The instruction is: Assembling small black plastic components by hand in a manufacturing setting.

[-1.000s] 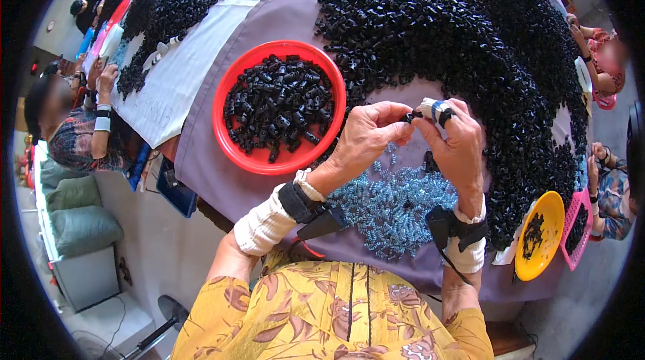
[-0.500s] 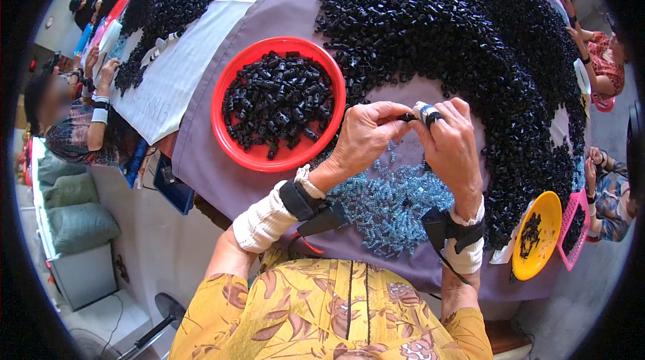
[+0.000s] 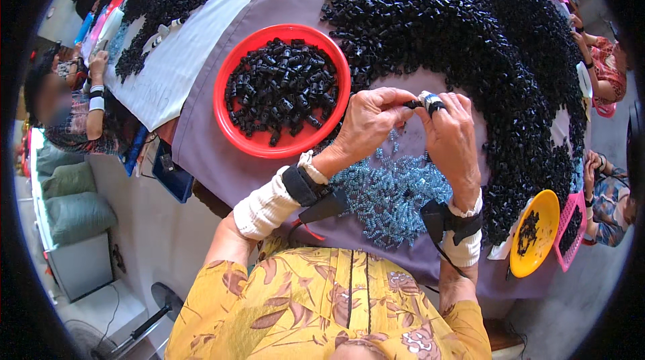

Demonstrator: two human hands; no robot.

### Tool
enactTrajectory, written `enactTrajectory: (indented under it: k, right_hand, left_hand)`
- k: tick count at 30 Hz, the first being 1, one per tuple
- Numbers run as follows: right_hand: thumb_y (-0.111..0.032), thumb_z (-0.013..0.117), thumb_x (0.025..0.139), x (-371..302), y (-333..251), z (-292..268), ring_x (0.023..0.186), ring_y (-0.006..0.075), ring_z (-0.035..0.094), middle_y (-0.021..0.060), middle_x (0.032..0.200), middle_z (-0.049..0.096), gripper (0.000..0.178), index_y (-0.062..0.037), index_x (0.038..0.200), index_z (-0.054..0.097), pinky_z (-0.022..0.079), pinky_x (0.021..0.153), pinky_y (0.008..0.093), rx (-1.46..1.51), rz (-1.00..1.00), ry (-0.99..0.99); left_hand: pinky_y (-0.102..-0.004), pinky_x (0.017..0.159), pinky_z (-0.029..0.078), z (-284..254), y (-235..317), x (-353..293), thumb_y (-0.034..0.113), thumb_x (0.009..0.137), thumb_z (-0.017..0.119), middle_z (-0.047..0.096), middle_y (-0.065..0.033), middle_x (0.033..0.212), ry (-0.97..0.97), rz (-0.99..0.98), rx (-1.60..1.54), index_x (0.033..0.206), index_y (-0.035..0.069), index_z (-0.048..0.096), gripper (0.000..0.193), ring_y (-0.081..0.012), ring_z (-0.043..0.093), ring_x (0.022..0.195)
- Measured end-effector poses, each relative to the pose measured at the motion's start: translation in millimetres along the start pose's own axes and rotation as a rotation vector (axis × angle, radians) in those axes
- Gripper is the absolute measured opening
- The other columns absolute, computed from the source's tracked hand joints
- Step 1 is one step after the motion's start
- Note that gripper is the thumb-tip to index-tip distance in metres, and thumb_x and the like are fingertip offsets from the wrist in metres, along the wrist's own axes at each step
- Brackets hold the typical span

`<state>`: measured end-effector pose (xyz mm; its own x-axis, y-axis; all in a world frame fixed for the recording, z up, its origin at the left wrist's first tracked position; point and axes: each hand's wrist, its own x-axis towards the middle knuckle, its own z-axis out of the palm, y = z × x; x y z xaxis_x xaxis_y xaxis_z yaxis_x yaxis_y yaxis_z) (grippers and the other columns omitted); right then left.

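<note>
My left hand [image 3: 368, 121] pinches a small black plastic part [image 3: 410, 104] between thumb and forefinger. Opposite it, my right hand [image 3: 451, 138] is closed with its fingertips at the part's other end. White and black bands wrap some of its fingers. What else may be between the fingertips is too small to make out. Below my hands lies a spread of small bluish metal springs [image 3: 393, 202]. Left of them, a red basin [image 3: 220, 95] holds many similar black parts [image 3: 282, 91].
A large heap of black parts [image 3: 430, 24] curves across the far and right side of the purple cloth [image 3: 235, 178]. A yellow plate [image 3: 553, 226] and pink basket [image 3: 572, 229] hold more at right. Other people sit left and right; a white-covered area [image 3: 181, 64] adjoins at left.
Both hands stay together at the black part and sit slightly higher in view. The view has shifted a little, moving the red basin up and right.
</note>
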<state>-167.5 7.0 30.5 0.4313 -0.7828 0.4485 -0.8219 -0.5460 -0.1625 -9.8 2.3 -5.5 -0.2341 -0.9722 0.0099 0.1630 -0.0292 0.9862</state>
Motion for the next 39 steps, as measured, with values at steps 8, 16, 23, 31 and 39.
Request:
enactTrajectory:
  k: [8, 16, 23, 31, 39]
  right_hand:
    - [-0.006, 0.058, 0.079, -4.0, -2.2, 4.8, 0.083, 0.0297, 0.054, 0.0161, 0.085, 0.057, 0.012, 0.0041, 0.084, 0.057, 0.04, 0.079, 0.0387, 0.015, 0.019, -0.043]
    - [-0.003, 0.055, 0.078, -3.7, 2.7, 5.5, 0.083, 0.0307, 0.054, 0.0172, 0.083, 0.056, 0.011, 0.0054, 0.085, 0.055, 0.042, 0.077, 0.0378, 0.093, -0.041, -0.071]
    - [0.0, 0.054, 0.074, -0.8, 6.4, 3.8, 0.082, 0.0299, 0.054, 0.0159, 0.081, 0.056, 0.009, 0.004, 0.082, 0.054, 0.042, 0.076, 0.0372, 0.165, -0.018, -0.18]
    - [-0.005, 0.056, 0.076, -2.6, 14.4, 10.4, 0.081, 0.0293, 0.054, 0.0143, 0.08, 0.057, 0.01, 0.0028, 0.081, 0.055, 0.041, 0.076, 0.0373, 0.125, -0.05, -0.16]
    - [-0.023, 0.068, 0.071, 3.4, 3.3, 9.7, 0.077, 0.0262, 0.056, 0.012, 0.076, 0.059, 0.024, -0.001, 0.075, 0.058, 0.039, 0.077, 0.0382, -0.009, 0.025, -0.056]
  left_hand:
    - [-0.0199, 0.065, 0.048, 0.7, -5.1, 1.5, 0.001, 0.08, 0.063, 0.064, -0.0037, 0.086, 0.034, 0.036, 0.043, 0.098, -0.002, 0.066, 0.018, -0.0071, 0.057, 0.071]
    - [-0.0206, 0.064, 0.048, -0.7, -7.5, 1.1, -0.001, 0.079, 0.062, 0.063, -0.0039, 0.083, 0.022, 0.06, 0.13, 0.096, -0.003, 0.066, 0.017, -0.0077, 0.057, 0.071]
    - [-0.021, 0.063, 0.047, 0.5, -7.7, -1.5, -0.002, 0.078, 0.061, 0.062, -0.0036, 0.078, 0.039, 0.102, 0.231, 0.095, -0.003, 0.067, 0.018, -0.0082, 0.057, 0.07]
    - [-0.021, 0.064, 0.048, 3.1, -3.2, 2.6, -0.001, 0.077, 0.062, 0.065, -0.0053, 0.084, 0.04, -0.066, 0.082, 0.096, -0.003, 0.066, 0.02, -0.0083, 0.058, 0.072]
    - [-0.0231, 0.072, 0.051, 6.6, -3.4, 4.3, 0.012, 0.084, 0.061, 0.065, -0.0055, 0.089, 0.014, -0.152, -0.154, 0.099, -0.003, 0.065, 0.021, -0.0106, 0.061, 0.08]
